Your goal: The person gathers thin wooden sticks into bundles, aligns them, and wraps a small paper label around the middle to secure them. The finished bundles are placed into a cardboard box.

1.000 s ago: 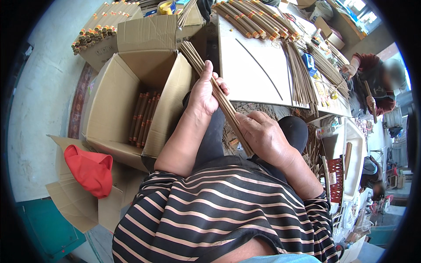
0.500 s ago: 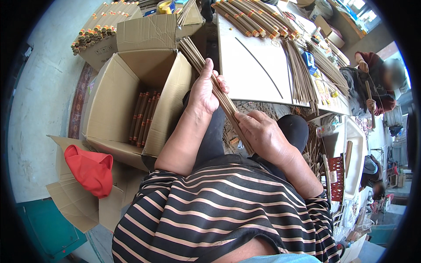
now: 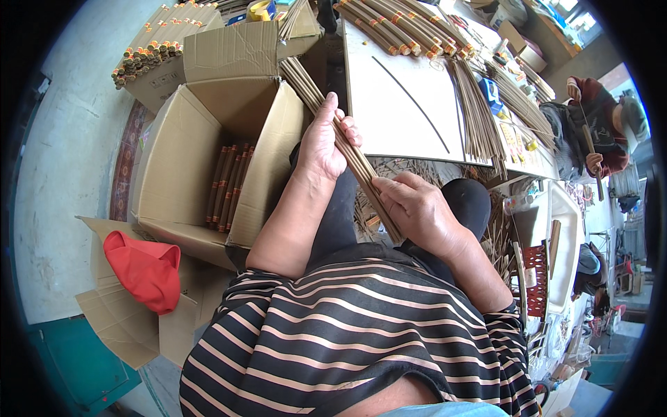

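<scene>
A bundle of thin brown sticks (image 3: pixel 361 165) slants across my lap, its far end beside the carton's right flap. My left hand (image 3: pixel 322 144) is wrapped round the middle of it, thumb raised along the side. Nearer my body, my right hand (image 3: pixel 419 214) grips the lower part with the fingers over the top; the palm side is hidden. Left of my left forearm stands an open cardboard carton (image 3: pixel 167 156), holding several brown bundles with red-and-yellow bands (image 3: pixel 226 187).
Ahead is a white table (image 3: pixel 396 135) with one dark stick (image 3: pixel 411 104), loose sticks (image 3: pixel 476 111) and wrapped bundles (image 3: pixel 385 28). More bundles (image 3: pixel 170 31) are stacked far left. A red cloth (image 3: pixel 146 271) lies on a carton flap. At right a person (image 3: pixel 604 139) holds sticks.
Both my hands keep nearly the same hold on the bundle. The view has shifted very slightly. At the right, the other person's hands and sticks have moved a little.
</scene>
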`<state>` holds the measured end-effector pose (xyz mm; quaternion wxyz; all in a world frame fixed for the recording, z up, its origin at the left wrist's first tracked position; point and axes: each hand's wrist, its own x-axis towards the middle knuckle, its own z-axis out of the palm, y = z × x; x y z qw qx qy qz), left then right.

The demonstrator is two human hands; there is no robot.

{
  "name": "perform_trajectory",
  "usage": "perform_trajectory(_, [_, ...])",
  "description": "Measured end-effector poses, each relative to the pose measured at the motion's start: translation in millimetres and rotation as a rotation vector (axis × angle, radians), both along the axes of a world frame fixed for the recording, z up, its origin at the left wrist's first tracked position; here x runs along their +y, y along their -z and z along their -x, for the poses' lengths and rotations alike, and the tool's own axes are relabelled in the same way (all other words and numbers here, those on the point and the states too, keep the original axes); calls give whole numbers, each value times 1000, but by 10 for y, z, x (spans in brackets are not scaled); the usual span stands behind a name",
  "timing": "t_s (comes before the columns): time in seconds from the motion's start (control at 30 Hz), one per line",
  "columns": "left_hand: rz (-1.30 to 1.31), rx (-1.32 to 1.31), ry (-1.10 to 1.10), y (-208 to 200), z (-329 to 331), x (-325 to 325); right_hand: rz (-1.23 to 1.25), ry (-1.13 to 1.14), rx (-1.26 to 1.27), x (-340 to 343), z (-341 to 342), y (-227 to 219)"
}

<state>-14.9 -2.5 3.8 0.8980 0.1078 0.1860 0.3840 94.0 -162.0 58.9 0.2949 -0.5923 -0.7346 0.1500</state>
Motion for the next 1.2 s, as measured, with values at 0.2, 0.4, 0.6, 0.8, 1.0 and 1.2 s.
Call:
perform_trajectory(0.2, [-49, -4, -26, 47, 25, 26, -103, 51, 74, 26, -31, 156])
perform_trajectory(0.4, [-149, -80, 22, 2, 26, -19, 234, 100, 437, 116, -27, 234])
perform_trajectory(0.6, [-205, -214, 110, -55, 28, -51, 1045, -10, 1302, 169, 26, 328])
perform_trajectory(0.8, [-241, 88, -60, -142, 7, -69, 709, 227, 614, 167, 130, 285])
perform_trajectory(1.0, [-261, -18, -39, -123, 48, 43, 806, 141, 867, 105, 92, 403])
perform_trajectory(1.2, [-210, 258, -201, -271, -54, -58, 382, 328, 161, 140, 144, 589])
